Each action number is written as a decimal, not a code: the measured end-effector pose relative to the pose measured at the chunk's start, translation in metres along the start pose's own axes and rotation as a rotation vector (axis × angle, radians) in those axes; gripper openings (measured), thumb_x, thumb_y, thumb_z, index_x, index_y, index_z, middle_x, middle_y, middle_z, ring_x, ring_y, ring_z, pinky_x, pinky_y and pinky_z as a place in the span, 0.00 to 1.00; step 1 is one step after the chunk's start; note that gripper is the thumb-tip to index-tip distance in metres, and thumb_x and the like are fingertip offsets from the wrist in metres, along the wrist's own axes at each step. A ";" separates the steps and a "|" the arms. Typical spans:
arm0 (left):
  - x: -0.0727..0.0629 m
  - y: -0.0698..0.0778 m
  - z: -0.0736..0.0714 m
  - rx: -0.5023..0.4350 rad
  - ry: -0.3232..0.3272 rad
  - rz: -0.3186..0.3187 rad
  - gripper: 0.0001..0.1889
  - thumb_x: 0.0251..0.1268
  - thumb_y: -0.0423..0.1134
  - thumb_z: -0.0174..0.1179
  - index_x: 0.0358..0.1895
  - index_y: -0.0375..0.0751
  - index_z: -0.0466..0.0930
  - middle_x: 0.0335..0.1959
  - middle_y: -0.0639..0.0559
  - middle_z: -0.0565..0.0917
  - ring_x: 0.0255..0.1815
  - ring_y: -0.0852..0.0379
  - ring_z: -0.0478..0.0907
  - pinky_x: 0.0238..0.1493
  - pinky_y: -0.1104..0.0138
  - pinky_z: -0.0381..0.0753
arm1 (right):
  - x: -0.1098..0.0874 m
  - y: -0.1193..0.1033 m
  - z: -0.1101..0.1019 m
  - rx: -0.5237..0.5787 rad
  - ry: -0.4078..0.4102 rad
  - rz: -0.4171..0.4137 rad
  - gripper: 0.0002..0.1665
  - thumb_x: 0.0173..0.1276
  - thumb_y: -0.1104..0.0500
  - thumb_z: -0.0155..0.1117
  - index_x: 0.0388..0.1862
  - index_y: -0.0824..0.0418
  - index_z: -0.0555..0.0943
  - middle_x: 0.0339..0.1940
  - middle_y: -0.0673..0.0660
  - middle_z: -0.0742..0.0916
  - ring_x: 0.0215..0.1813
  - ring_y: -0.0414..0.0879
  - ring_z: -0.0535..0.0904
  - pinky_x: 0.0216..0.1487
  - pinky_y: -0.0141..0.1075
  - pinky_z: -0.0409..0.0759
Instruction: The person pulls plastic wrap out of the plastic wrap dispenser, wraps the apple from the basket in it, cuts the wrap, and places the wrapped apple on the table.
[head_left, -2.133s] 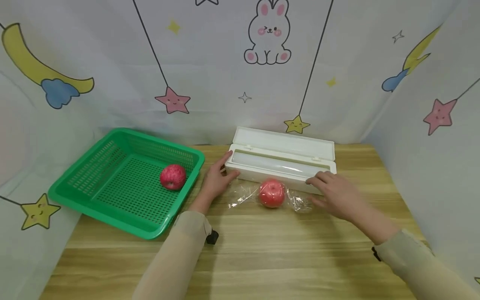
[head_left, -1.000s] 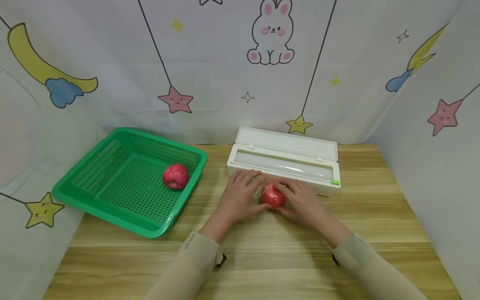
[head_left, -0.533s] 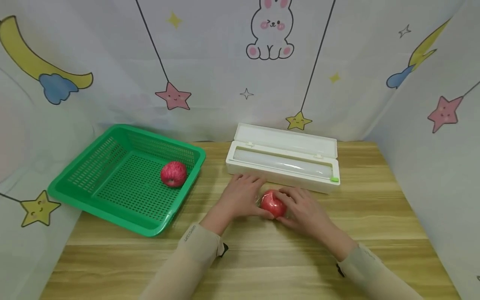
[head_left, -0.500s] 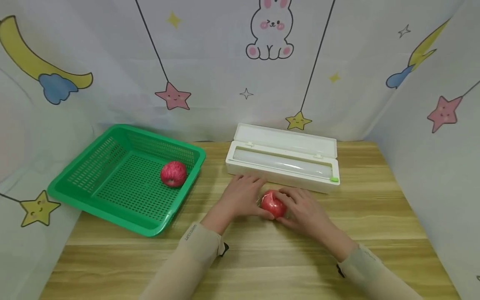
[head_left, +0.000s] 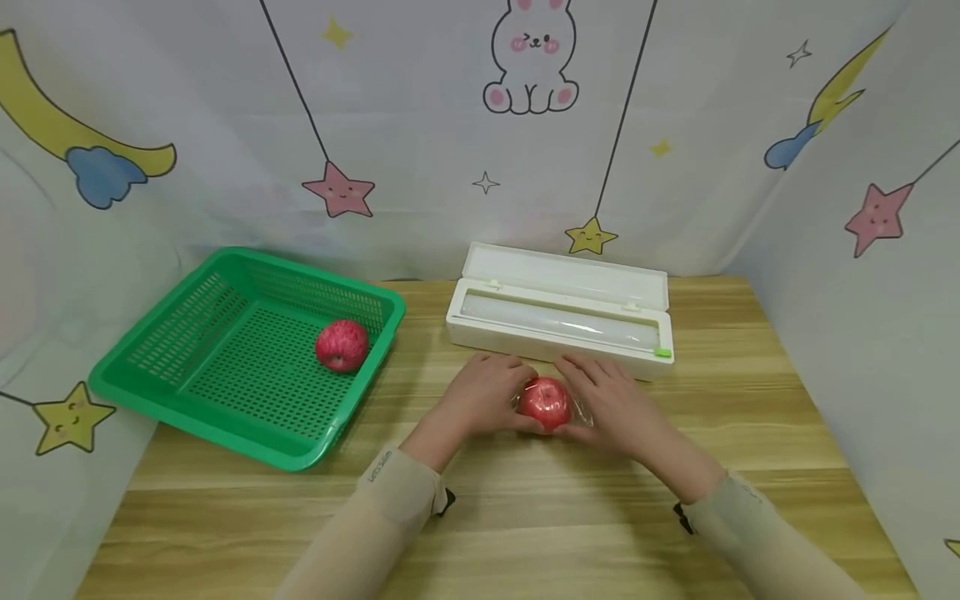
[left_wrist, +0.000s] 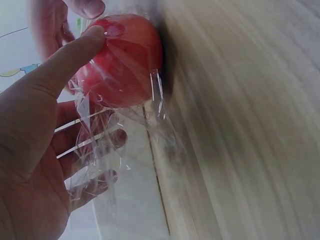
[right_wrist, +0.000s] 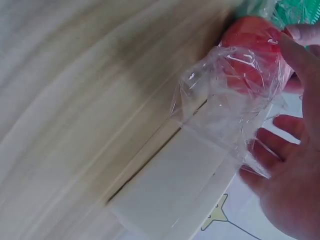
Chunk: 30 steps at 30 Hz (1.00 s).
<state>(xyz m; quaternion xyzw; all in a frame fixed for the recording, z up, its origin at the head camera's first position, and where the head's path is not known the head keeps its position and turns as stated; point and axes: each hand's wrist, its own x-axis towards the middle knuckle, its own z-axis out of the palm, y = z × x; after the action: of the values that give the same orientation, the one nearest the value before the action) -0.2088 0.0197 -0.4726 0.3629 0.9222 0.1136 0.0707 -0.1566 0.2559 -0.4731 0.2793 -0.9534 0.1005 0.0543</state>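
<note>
A red apple [head_left: 545, 403] wrapped in clear plastic film [right_wrist: 210, 95] sits on the wooden table between both hands. My left hand [head_left: 487, 398] holds it from the left, thumb on its near side and index finger at its far side. Loose film hangs over the left hand's other fingers [left_wrist: 95, 185]. To its right my right hand [head_left: 618, 408] has its thumb [right_wrist: 295, 47] at the apple. In the right wrist view, that hand's fingers [right_wrist: 270, 150] are spread behind a loose flap of film.
Just behind the hands stands a white cling film box [head_left: 558, 343], lid raised, with a roll [head_left: 558, 321] inside and a green slider [head_left: 662, 352] at its right end. A green basket [head_left: 247, 446] at the left holds another red apple [head_left: 342, 346]. Patterned cloth [head_left: 420, 125] encloses the table.
Both hands have come from the box to the wrapped apple and gathered the film's sides around it. Over the last half second the right fingers have lifted off its top and spread.
</note>
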 end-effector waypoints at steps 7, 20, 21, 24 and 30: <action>-0.006 0.000 0.003 -0.014 0.025 -0.004 0.38 0.57 0.70 0.74 0.65 0.51 0.83 0.57 0.55 0.86 0.61 0.54 0.82 0.68 0.53 0.77 | -0.003 0.002 0.003 0.034 -0.112 0.090 0.57 0.62 0.40 0.83 0.80 0.65 0.69 0.71 0.66 0.81 0.69 0.65 0.80 0.67 0.60 0.81; -0.017 0.007 0.009 0.028 0.043 -0.079 0.47 0.64 0.70 0.69 0.78 0.44 0.71 0.71 0.46 0.81 0.69 0.45 0.80 0.68 0.47 0.79 | -0.016 0.002 0.017 0.061 -0.007 0.049 0.39 0.69 0.49 0.79 0.73 0.65 0.77 0.60 0.65 0.88 0.59 0.62 0.87 0.58 0.58 0.87; -0.016 0.008 0.009 0.025 0.041 -0.084 0.48 0.63 0.71 0.69 0.78 0.44 0.71 0.72 0.46 0.80 0.69 0.45 0.80 0.68 0.47 0.79 | -0.016 0.002 0.018 0.062 0.000 0.048 0.39 0.69 0.50 0.79 0.73 0.65 0.77 0.60 0.65 0.88 0.59 0.62 0.87 0.58 0.58 0.87; -0.013 0.009 0.007 0.020 0.020 -0.101 0.50 0.60 0.72 0.71 0.78 0.45 0.70 0.72 0.47 0.80 0.68 0.46 0.80 0.69 0.47 0.78 | -0.016 0.002 0.019 0.062 0.019 0.040 0.38 0.69 0.51 0.79 0.72 0.64 0.78 0.59 0.65 0.89 0.58 0.61 0.88 0.57 0.57 0.87; -0.004 0.016 0.002 0.030 -0.040 -0.110 0.55 0.55 0.72 0.74 0.80 0.44 0.67 0.75 0.48 0.77 0.71 0.45 0.78 0.77 0.43 0.68 | -0.018 0.001 0.019 0.033 0.030 0.024 0.39 0.67 0.52 0.80 0.73 0.65 0.78 0.57 0.64 0.89 0.56 0.61 0.88 0.55 0.56 0.88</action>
<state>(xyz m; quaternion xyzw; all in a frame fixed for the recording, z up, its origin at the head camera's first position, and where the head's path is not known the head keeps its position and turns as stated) -0.1947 0.0289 -0.4702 0.3148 0.9408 0.0884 0.0899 -0.1435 0.2619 -0.4944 0.2670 -0.9540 0.1210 0.0628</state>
